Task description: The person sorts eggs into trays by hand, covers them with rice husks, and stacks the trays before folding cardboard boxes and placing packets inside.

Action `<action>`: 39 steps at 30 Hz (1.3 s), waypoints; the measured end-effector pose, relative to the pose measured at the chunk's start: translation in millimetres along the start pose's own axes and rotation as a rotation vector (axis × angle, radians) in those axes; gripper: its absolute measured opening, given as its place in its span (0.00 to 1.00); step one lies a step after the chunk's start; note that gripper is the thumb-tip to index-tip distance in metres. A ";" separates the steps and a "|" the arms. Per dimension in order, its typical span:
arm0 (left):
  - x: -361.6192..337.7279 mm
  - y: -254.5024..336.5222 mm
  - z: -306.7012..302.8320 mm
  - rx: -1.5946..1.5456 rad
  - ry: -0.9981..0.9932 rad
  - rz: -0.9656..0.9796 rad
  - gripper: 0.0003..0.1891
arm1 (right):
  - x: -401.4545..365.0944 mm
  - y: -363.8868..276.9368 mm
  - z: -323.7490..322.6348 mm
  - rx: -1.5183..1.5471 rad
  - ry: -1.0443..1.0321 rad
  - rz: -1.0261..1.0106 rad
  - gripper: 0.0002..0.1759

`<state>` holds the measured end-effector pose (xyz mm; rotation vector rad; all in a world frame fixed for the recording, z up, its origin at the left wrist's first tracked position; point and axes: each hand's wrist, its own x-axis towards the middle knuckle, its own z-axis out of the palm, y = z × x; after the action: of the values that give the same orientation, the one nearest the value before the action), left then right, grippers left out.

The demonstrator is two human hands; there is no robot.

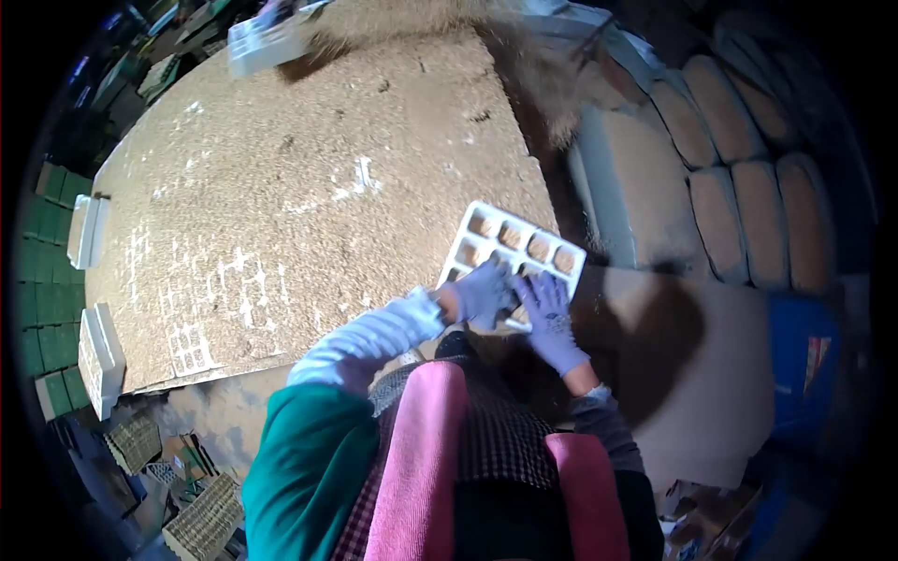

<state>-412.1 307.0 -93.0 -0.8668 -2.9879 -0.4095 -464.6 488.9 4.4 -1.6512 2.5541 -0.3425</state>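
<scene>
A white tray (474, 215) with square cells lies tilted at the near right corner of a broad tan bed. Brown loose material fills the cells that show. My left hand (484, 293), in a lavender glove, rests over the tray's lower cells with its fingers outstretched and their tips partly hidden. Beside it my right hand (549, 318), gloved alike, reaches onto the lower right cells, fingers spread. Neither hand visibly grips anything, and together they cover much of the tray's near part.
Tan granular material (309, 206) covers the wide bed, showing white patches. White trays (86, 234) stand along its left edge. Another person's hand with a white tray (267, 45) is at the far side, amid blurred flying material. Filled sacks (734, 210) lie at right; green blocks (47, 271) at left.
</scene>
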 end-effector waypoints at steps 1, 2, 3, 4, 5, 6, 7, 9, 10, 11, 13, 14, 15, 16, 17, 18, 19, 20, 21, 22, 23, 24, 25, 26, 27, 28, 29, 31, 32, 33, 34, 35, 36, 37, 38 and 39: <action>-26.3 18.3 -92.5 -0.016 -0.053 -0.065 0.15 | 9.6 -4.6 2.5 0.014 0.001 -0.102 0.40; -44.6 21.6 -106.1 -0.069 -0.122 -0.119 0.14 | 16.8 3.1 36.5 -0.133 0.105 -0.235 0.35; -65.2 21.8 -105.1 -0.183 0.016 -0.155 0.15 | 23.9 2.6 51.4 -0.182 0.129 -0.314 0.33; -83.5 26.7 -127.1 -0.294 0.102 -0.243 0.16 | 33.6 -0.7 59.7 -0.232 0.152 -0.395 0.31; -106.3 24.0 -124.7 -0.378 0.364 -0.251 0.16 | 48.4 -10.3 45.8 -0.153 0.128 -0.412 0.33; -124.4 21.2 -136.4 -0.432 0.474 -0.346 0.16 | 65.1 -9.7 40.3 -0.119 0.075 -0.411 0.36; -145.5 15.1 -147.7 -0.396 0.539 -0.480 0.16 | 87.5 -6.3 23.6 -0.113 0.008 -0.358 0.37; -196.5 9.8 -134.9 -0.161 0.644 -1.051 0.21 | 143.2 17.3 13.0 -0.133 0.023 -0.228 0.40; -217.1 0.2 -131.1 -0.095 0.735 -1.280 0.20 | 175.9 30.3 15.9 -0.160 0.107 -0.151 0.43; -244.4 -11.2 -112.3 0.055 0.757 -1.439 0.22 | 210.4 34.1 12.1 -0.133 0.103 -0.041 0.43; -277.8 -23.9 -79.4 0.243 0.612 -1.808 0.28 | 256.1 10.7 12.0 -0.049 0.167 -0.003 0.45; -289.5 -26.3 -59.5 0.293 0.579 -1.958 0.29 | 271.5 -14.2 27.7 -0.004 0.087 -0.102 0.40; -298.2 -26.2 -41.2 0.296 0.592 -1.997 0.30 | 281.6 -51.4 37.5 0.165 0.064 -0.318 0.36; -291.8 -22.1 -44.1 0.361 0.567 -1.978 0.30 | 284.3 -94.2 55.4 0.247 0.079 -0.497 0.32; -292.7 -21.5 -45.7 0.332 0.563 -2.007 0.30 | 282.3 -150.3 55.3 0.281 0.060 -0.570 0.30; -292.4 -23.2 -46.4 0.296 0.556 -2.025 0.30 | 285.3 -195.0 74.3 0.310 0.001 -0.703 0.27; -288.7 -21.2 -56.0 0.188 0.646 -2.035 0.30 | 291.7 -244.7 74.8 0.345 -0.156 -0.729 0.25; -284.3 -20.5 -62.3 0.069 0.739 -2.040 0.29 | 300.2 -279.4 87.0 0.292 -0.278 -0.836 0.35; -287.4 -22.9 -55.7 0.150 0.826 -1.947 0.30 | 307.6 -315.0 97.8 0.155 -0.251 -0.784 0.37; -292.1 -23.4 -43.6 0.306 0.667 -2.015 0.28 | 320.8 -336.3 104.6 0.024 -0.178 -0.755 0.39; -288.9 -23.7 -47.3 0.302 0.644 -2.019 0.28 | 342.1 -343.6 106.2 -0.023 -0.221 -0.721 0.39; -286.1 -22.2 -56.5 0.299 0.618 -2.028 0.27 | 363.9 -344.9 116.4 -0.042 -0.281 -0.656 0.40; -285.3 -22.2 -58.5 0.312 0.616 -2.019 0.27 | 383.5 -330.9 108.1 -0.036 -0.294 -0.622 0.40; -285.0 -21.6 -59.0 0.325 0.615 -2.009 0.26 | 402.7 -312.6 106.1 -0.073 -0.293 -0.548 0.41; -285.4 -21.9 -58.3 0.321 0.604 -2.017 0.26 | 420.7 -285.7 105.1 -0.083 -0.210 -0.454 0.40; -289.1 -22.5 -52.5 0.321 0.616 -2.013 0.26 | 437.0 -254.8 100.2 -0.047 -0.129 -0.339 0.41; -287.0 -22.7 -54.2 0.306 0.622 -2.015 0.26 | 451.2 -218.8 86.4 -0.070 -0.092 -0.218 0.39; -284.9 -21.2 -59.2 0.287 0.626 -2.011 0.27 | 478.4 -124.9 81.4 -0.020 0.017 -0.113 0.39; -283.9 -20.9 -60.6 0.278 0.611 -2.025 0.27 | 479.7 -76.8 64.3 -0.067 -0.010 0.036 0.40; -283.4 -21.9 -61.8 0.270 0.599 -2.042 0.27 | 474.6 -29.0 53.3 -0.142 0.088 0.141 0.42; -282.1 -22.9 -63.4 0.265 0.604 -2.043 0.27 | 465.4 13.0 30.9 -0.163 0.001 0.249 0.46; -280.9 -22.8 -64.6 0.272 0.574 -2.048 0.27 | 454.7 55.3 29.6 -0.244 0.076 0.342 0.47; -281.6 -22.6 -65.4 0.281 0.542 -2.051 0.27 | 444.2 89.6 24.7 -0.192 0.102 0.469 0.47; -281.5 -24.1 -65.2 0.275 0.552 -2.058 0.27 | 430.7 89.2 -3.6 -0.016 0.037 0.644 0.48; -280.1 -23.8 -64.2 0.286 0.559 -2.060 0.27 | 424.7 107.9 13.8 0.021 0.133 0.654 0.47; -279.7 -23.2 -64.1 0.299 0.559 -2.057 0.27 | 413.9 91.6 16.0 -0.008 0.120 0.587 0.46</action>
<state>-191.7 125.1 -57.9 2.0190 -2.0189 -0.0300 -715.1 146.8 -10.3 -0.8296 2.9644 -0.3840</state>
